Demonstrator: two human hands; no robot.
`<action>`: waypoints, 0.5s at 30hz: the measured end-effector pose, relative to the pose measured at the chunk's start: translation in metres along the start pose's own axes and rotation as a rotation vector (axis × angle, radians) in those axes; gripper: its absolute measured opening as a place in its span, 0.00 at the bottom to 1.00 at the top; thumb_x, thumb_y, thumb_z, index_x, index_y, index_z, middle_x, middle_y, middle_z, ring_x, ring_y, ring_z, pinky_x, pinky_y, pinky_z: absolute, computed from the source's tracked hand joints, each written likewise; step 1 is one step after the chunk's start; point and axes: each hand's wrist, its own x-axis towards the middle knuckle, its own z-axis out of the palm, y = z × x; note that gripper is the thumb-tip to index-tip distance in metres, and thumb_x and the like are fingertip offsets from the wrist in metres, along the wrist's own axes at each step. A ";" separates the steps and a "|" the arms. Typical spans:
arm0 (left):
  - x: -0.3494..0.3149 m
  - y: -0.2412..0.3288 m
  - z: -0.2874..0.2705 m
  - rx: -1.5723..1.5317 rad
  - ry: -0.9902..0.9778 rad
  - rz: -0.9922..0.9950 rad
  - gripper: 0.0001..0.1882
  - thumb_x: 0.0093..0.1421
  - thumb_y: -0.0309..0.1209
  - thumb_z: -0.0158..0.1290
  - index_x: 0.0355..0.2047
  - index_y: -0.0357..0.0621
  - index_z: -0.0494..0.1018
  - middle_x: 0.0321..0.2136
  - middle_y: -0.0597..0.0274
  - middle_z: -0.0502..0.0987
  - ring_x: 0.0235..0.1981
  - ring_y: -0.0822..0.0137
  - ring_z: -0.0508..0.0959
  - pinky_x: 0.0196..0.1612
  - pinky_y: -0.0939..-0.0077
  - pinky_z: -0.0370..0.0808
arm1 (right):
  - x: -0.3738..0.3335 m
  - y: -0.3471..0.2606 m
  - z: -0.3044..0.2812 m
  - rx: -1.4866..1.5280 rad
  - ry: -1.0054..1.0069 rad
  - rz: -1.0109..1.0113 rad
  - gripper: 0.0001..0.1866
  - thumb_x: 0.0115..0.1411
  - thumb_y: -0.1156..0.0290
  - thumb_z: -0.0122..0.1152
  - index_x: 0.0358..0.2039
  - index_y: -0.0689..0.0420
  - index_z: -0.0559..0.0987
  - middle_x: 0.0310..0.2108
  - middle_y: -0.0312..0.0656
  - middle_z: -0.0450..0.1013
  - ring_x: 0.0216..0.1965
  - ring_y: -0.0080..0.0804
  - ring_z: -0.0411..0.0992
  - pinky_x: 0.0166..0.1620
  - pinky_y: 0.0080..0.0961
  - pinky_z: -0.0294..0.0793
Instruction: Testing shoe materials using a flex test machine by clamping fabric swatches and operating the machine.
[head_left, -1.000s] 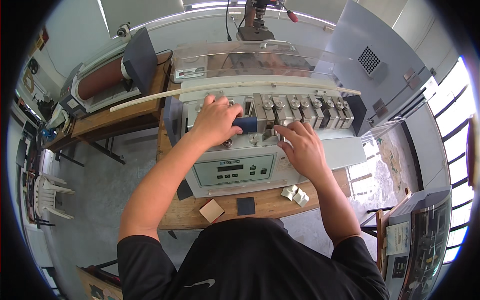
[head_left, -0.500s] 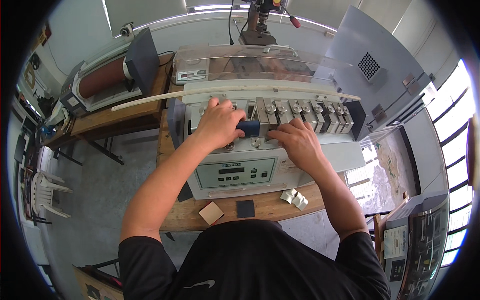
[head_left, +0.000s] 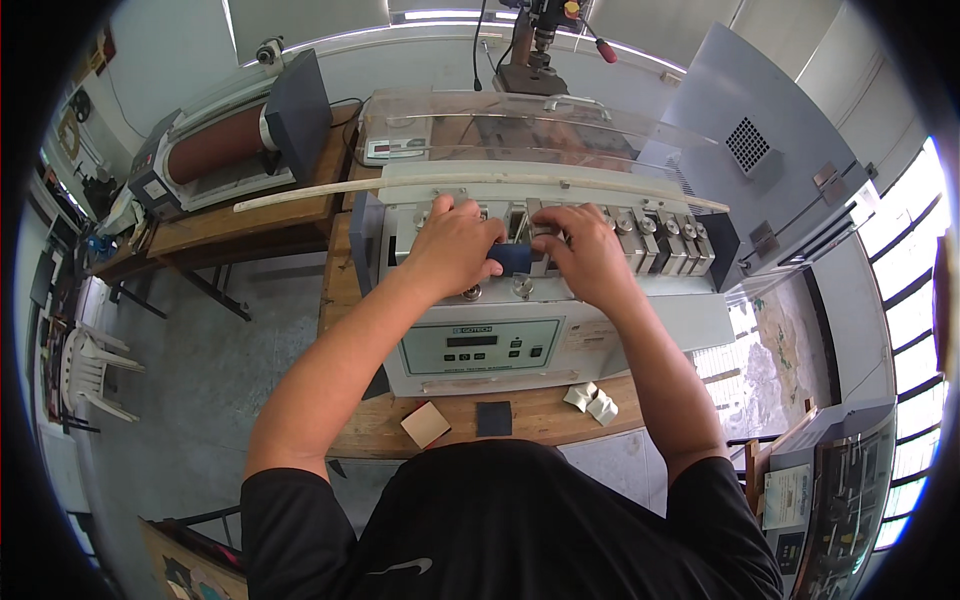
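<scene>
Left hand: my left hand [head_left: 452,248] is curled, its thumb and index finger nearly closed on the left end of the blue piece.
Right hand: my right hand [head_left: 590,255] is bent, fingers curled down, the thumb tip at the right end of the blue piece; I cannot tell whether my fingertips grip anything.
Blue piece: the blue piece [head_left: 516,261] is dark, matte and short, roughly a rectangle in outline; my left hand covers part of it.
Long axis: side to side, along the machine's front, 1 end toward each hand.
Place: between my 2 hands, nearer the left thumb, at the left end of the metal clamps.
Clamps: the metal clamps [head_left: 676,245] are shiny, square-edged blocks in a row to the right, topped with round knobs.
Machine: the machine [head_left: 655,312] is pale painted metal, with a flat, light green control panel [head_left: 425,350] facing me.
Rod: a long, thin, pale rod [head_left: 320,193] lies across behind my hands.
Cover: bent, see-through sheet, the cover [head_left: 620,115], beyond the rod.
Table: on the grained wooden table [head_left: 370,425] lie a tan square [head_left: 426,425], a dark square [head_left: 494,419] and 2 creased white pieces [head_left: 591,403].
Roller: far left, a rough-looking, red-brown cylinder, the roller [head_left: 215,150].
</scene>
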 end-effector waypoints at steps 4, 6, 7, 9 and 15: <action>0.000 -0.001 0.001 0.017 -0.007 -0.011 0.20 0.45 0.40 0.68 0.38 0.51 0.77 0.29 0.64 0.77 0.42 0.66 0.73 0.55 0.61 0.56 | -0.004 0.000 0.016 0.013 -0.055 0.110 0.14 0.53 0.69 0.65 0.40 0.58 0.80 0.33 0.42 0.77 0.40 0.42 0.70 0.47 0.36 0.68; 0.000 -0.001 0.002 0.007 0.007 0.001 0.21 0.44 0.41 0.68 0.38 0.50 0.76 0.29 0.64 0.76 0.42 0.66 0.74 0.56 0.61 0.56 | -0.006 0.000 0.019 0.007 -0.039 0.122 0.14 0.53 0.68 0.65 0.40 0.57 0.80 0.33 0.42 0.77 0.40 0.43 0.69 0.47 0.36 0.68; 0.000 -0.001 0.002 0.007 0.005 0.002 0.21 0.44 0.41 0.68 0.38 0.50 0.76 0.29 0.64 0.76 0.42 0.66 0.74 0.56 0.61 0.56 | -0.006 0.000 0.020 0.005 -0.043 0.094 0.13 0.53 0.67 0.65 0.39 0.56 0.80 0.33 0.42 0.77 0.40 0.43 0.69 0.47 0.36 0.68; 0.000 -0.002 0.002 0.004 -0.001 -0.013 0.21 0.44 0.40 0.68 0.37 0.50 0.76 0.28 0.65 0.76 0.42 0.66 0.74 0.56 0.61 0.56 | -0.006 0.001 0.022 0.005 -0.047 0.068 0.13 0.53 0.67 0.65 0.39 0.56 0.80 0.32 0.41 0.77 0.40 0.43 0.69 0.47 0.36 0.68; 0.000 -0.002 0.004 0.007 0.056 0.005 0.21 0.43 0.38 0.69 0.37 0.50 0.75 0.27 0.66 0.76 0.41 0.66 0.74 0.56 0.62 0.56 | -0.012 0.006 0.028 -0.194 -0.055 0.018 0.12 0.52 0.65 0.66 0.37 0.50 0.82 0.33 0.36 0.75 0.41 0.39 0.69 0.45 0.36 0.67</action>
